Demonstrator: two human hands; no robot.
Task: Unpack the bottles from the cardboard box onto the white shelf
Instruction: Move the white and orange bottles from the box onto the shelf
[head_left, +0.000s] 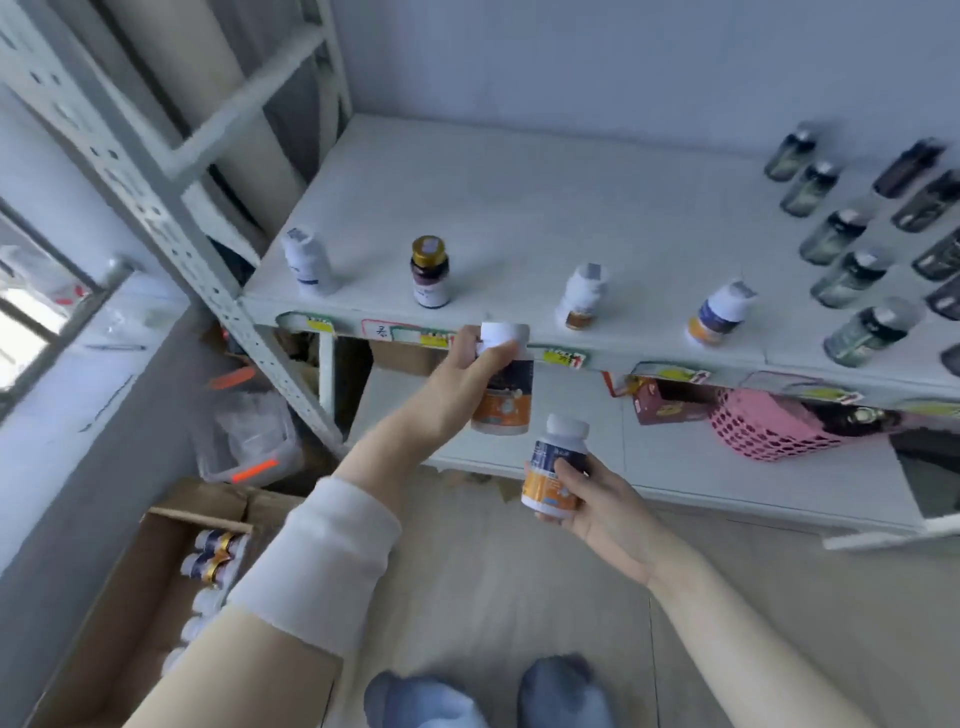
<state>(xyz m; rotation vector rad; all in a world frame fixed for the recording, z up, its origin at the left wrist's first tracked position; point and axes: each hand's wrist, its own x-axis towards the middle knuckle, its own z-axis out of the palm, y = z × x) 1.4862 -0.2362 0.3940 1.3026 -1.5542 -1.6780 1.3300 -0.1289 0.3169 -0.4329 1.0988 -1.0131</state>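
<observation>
My left hand (457, 379) grips a white-capped bottle (506, 389) with a dark and orange label, raised just below the front edge of the white shelf (519, 208). Lower and to the right, my right hand (592, 499) holds a smaller white bottle (553, 467) with a blue and orange label. The cardboard box (130, 597) lies open on the floor at the lower left, with several bottles (213, 561) along its right side. Along the shelf's front stand a white bottle (309, 262), a brown gold-capped bottle (429, 273), another white bottle (582, 296) and a blue-orange labelled one (719, 312).
Several dark green and black bottles (852, 249) fill the shelf's right end. A pink basket (763, 426) and a small carton (665, 405) sit on the lower shelf. A perforated metal upright (171, 218) rises at the left, with a clear plastic bin (249, 441) beside it.
</observation>
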